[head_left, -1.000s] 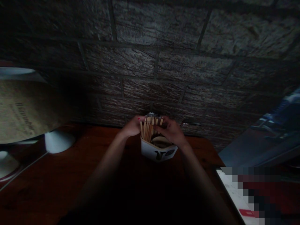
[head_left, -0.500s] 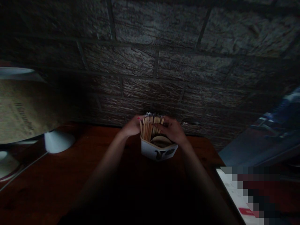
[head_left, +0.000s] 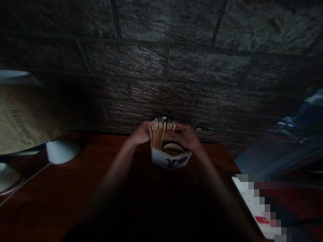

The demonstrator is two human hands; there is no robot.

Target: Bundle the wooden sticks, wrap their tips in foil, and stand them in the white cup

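A white box [head_left: 163,160] with a dark printed mark stands on the wooden table. Thin wooden sticks [head_left: 157,136] rise upright in a bunch at its back and left, with shiny clear wrapping at their tops. In front of them, inside the box, shows a round light-brown rim [head_left: 174,148]. My left hand [head_left: 141,132] curls around the left side of the bunch, its fingertips mostly hidden behind it. On the other side my right hand [head_left: 185,135] is closed on the sticks, its thumb in front and its other fingers at the back.
Behind the box rises a dark brick wall [head_left: 151,64]. A lamp with a printed tan shade [head_left: 27,117] and a white base [head_left: 62,153] is at left on the table [head_left: 101,158]. A white printed sheet or screen [head_left: 248,201] lies at lower right.
The view has shifted slightly. The right thumb has moved a little up along the sticks, and both hands stay at the bunch.
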